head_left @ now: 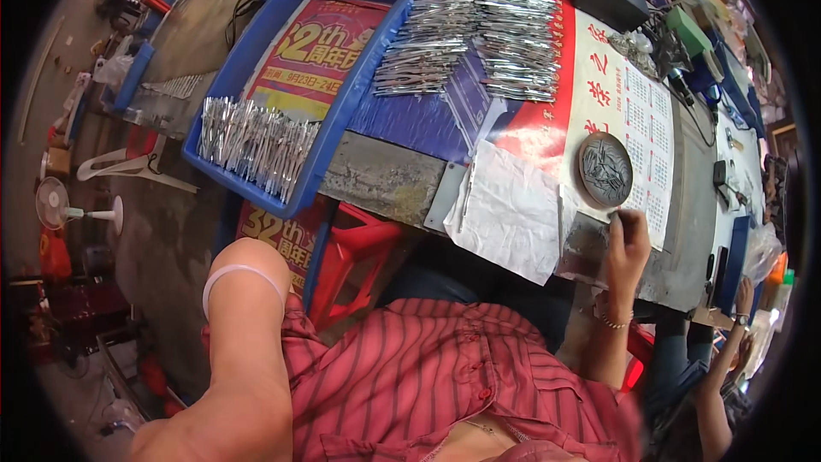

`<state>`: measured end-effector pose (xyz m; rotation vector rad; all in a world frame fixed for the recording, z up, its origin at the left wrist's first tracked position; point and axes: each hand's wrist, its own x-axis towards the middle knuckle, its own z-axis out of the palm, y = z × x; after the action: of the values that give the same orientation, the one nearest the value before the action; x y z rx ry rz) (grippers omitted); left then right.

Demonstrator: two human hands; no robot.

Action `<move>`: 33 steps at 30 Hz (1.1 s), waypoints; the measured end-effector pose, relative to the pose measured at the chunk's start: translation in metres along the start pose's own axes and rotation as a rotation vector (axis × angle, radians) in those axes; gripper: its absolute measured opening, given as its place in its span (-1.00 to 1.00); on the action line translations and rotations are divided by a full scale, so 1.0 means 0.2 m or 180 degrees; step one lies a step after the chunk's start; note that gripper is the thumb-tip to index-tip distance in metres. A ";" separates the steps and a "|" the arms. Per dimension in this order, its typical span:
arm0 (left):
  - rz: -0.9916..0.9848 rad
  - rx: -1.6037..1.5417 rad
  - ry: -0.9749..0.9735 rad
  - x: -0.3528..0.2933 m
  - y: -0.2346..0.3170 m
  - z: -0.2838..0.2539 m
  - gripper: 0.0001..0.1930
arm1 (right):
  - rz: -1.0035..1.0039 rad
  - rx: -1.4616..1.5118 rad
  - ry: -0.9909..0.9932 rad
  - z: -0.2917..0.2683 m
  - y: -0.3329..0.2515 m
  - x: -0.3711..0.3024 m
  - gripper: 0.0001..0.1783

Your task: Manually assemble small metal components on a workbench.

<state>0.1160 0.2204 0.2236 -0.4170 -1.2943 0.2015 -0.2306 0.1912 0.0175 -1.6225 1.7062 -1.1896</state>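
My right hand (629, 239) is at the table's front edge, fingers pinched together just below a round dish (605, 169) of small dark metal pieces. Whatever it holds, if anything, is too small to make out. My left hand (248, 250) is beside the near end of a blue tray (346, 120), a white bangle behind it; its fingers are hidden. Slim shiny metal pieces (256, 147) stand in a row in that tray. A crumpled white sheet (506, 214) lies left of my right hand, with a thin silvery strip along its left side.
Heaps of similar slim metal pieces (517, 43) cover the table's far middle. A red-and-white calendar sheet (641, 111) lies under the dish. A red plastic stool (346, 257) is below the table edge. Another person's arm (727, 368) shows at right. A fan (56, 204) stands left.
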 end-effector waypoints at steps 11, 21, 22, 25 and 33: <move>-0.3516 0.3658 -0.0947 -0.11 0.14 -0.66 -0.75 | -0.0900 -0.2440 -0.0884 -0.02 0.10 0.44 -0.75; -0.4323 0.5392 -0.3971 -0.45 0.17 -1.47 -0.84 | -0.0805 -0.2828 -0.1474 -0.02 0.15 0.59 -0.81; -0.4274 0.5403 -0.4215 -0.46 0.16 -1.46 -0.84 | -0.0807 -0.2898 -0.1569 -0.02 0.15 0.60 -0.81; -0.4211 0.5235 -0.4231 -0.44 0.18 -1.43 -0.86 | -0.0910 -0.2890 -0.1723 -0.04 0.15 0.63 -0.82; -0.4104 0.4736 -0.2115 -0.36 0.14 -0.86 -0.81 | -0.0583 -0.0926 -0.1151 -0.09 0.02 0.56 -0.90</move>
<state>0.2637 0.1863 0.1113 1.8363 -1.4233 0.1408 -0.2667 0.0870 0.0457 -2.0597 1.5733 -0.6856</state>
